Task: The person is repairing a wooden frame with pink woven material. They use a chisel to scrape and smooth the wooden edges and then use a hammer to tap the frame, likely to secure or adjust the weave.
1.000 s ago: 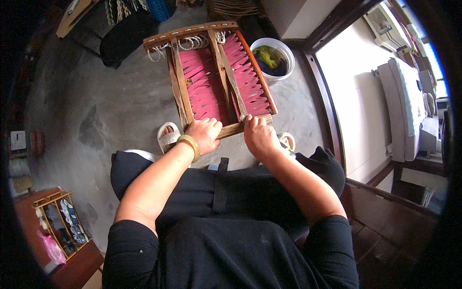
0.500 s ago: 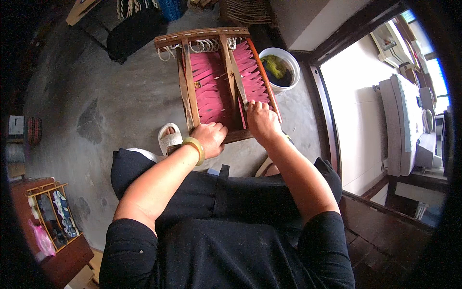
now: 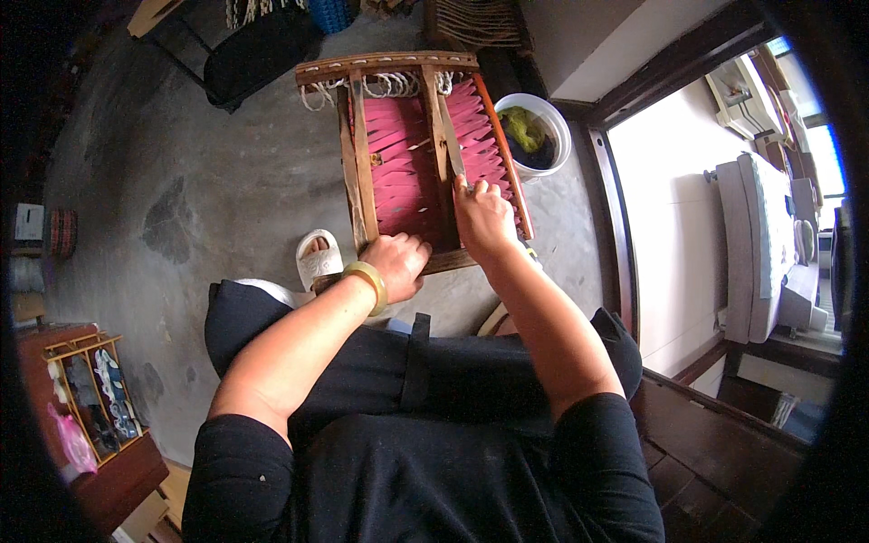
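Observation:
A wooden frame (image 3: 387,65) stands in front of me, with pink strips (image 3: 395,145) stretched in a criss-cross pattern over it and white cords (image 3: 391,85) looped along its far rail. Two pairs of narrow wooden slats run from that rail toward me. My right hand (image 3: 486,215) is closed around the near end of a right-hand slat (image 3: 450,140), just above the pink strips. My left hand (image 3: 396,264) rests at the frame's near left corner, beside the end of the left slats (image 3: 360,154). Its fingers are curled over the near rail, and their undersides are hidden.
A white bucket (image 3: 563,140) holding yellow-green and dark material stands right of the frame. A black chair (image 3: 253,68) and a blue woven container (image 3: 328,14) are at the back. My white sandal (image 3: 319,264) is on the grey floor. A doorway opens at right; a shoe rack (image 3: 95,394) stands lower left.
My right hand has shifted slightly to the left and away from me, and the slat in it has swung a little left. The left hand stays at the near corner.

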`<action>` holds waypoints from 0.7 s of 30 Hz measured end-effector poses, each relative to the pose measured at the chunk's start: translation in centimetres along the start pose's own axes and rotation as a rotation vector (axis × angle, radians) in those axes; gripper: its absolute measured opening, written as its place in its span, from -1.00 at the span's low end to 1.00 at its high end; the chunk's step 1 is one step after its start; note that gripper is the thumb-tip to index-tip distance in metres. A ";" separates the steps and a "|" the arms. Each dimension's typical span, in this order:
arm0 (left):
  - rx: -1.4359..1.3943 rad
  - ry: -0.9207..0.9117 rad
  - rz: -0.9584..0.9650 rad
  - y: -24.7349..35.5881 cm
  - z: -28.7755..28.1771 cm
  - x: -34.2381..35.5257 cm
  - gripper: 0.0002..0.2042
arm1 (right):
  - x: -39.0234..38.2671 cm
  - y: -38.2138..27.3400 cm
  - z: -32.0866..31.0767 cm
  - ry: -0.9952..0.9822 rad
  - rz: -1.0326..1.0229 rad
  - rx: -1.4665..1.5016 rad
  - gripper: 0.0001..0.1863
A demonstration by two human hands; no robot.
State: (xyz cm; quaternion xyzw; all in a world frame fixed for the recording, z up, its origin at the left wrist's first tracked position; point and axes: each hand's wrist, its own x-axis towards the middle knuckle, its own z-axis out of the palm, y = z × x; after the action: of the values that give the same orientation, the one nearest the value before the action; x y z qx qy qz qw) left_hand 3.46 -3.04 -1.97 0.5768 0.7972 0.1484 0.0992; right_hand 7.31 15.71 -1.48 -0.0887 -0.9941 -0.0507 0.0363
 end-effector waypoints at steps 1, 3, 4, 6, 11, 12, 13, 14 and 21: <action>0.005 0.005 0.000 0.0 0.0 0.0 -0.71 | 0.6 0.0 0.1 -0.016 0.020 -0.002 -0.72; 0.012 0.013 0.003 0.0 0.1 0.1 -0.71 | 1.8 0.1 0.4 -0.050 0.064 -0.008 -0.71; 0.006 -0.026 -0.012 0.0 0.1 0.1 -0.69 | 1.7 0.2 0.5 -0.050 0.065 0.000 -0.71; -0.005 -0.102 -0.048 0.1 0.0 0.2 -0.65 | 1.4 0.2 0.4 -0.048 0.063 0.018 -0.70; 0.018 -0.150 -0.075 0.3 -0.7 0.4 -0.64 | 0.4 -1.2 0.1 -0.066 0.115 0.051 -0.69; 0.027 -0.159 -0.075 0.6 -0.8 0.3 -0.64 | 0.5 -1.3 0.3 -0.080 0.137 0.055 -0.69; 0.031 -0.152 -0.070 0.6 -0.6 0.2 -0.64 | 1.1 -1.3 0.6 -0.065 0.141 0.042 -0.71; 0.035 -0.145 -0.064 0.5 -0.5 0.1 -0.64 | 1.8 -1.2 1.1 -0.077 0.162 0.054 -0.71; 0.002 -0.158 -0.076 0.1 -0.4 0.2 -0.63 | 1.0 -1.2 1.5 -0.050 0.228 0.204 -0.62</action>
State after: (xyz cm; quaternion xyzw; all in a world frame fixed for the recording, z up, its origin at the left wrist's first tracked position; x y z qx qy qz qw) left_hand 3.37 -2.90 -1.54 0.5560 0.8085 0.0976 0.1666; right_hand 6.01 14.83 -3.03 -0.1980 -0.9782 0.0570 0.0259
